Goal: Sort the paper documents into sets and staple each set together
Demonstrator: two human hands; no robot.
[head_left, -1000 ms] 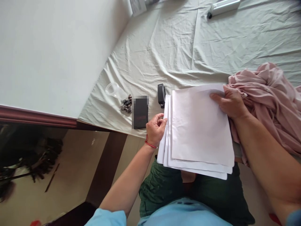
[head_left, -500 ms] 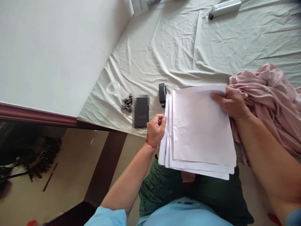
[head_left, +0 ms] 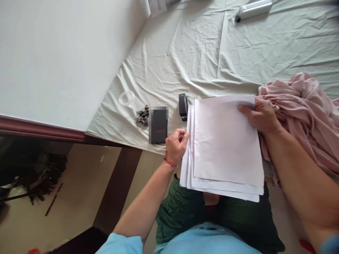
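A fanned stack of white paper sheets (head_left: pixel 225 144) rests over the bed's front edge and my lap. My left hand (head_left: pixel 176 144), with a red thread round the wrist, is closed and pinches the stack's left edge. My right hand (head_left: pixel 261 114) grips the stack's upper right corner, thumb on the top sheet and fingers curled beneath. A small black stapler (head_left: pixel 183 106) lies on the sheet just beyond the papers' upper left corner.
A black phone (head_left: pixel 158 126), a bunch of keys (head_left: pixel 142 117) and a clear plastic cup (head_left: pixel 127 99) lie left of the stapler. Crumpled pink cloth (head_left: pixel 302 106) sits at right. A white tube-like object (head_left: pixel 253 8) lies far back. The pale green bedsheet (head_left: pixel 212 49) meets a white wall (head_left: pixel 58 60) at left.
My left hand has shifted slightly along the papers' left edge, closing and re-pinching it. The stack and my right hand have barely moved.
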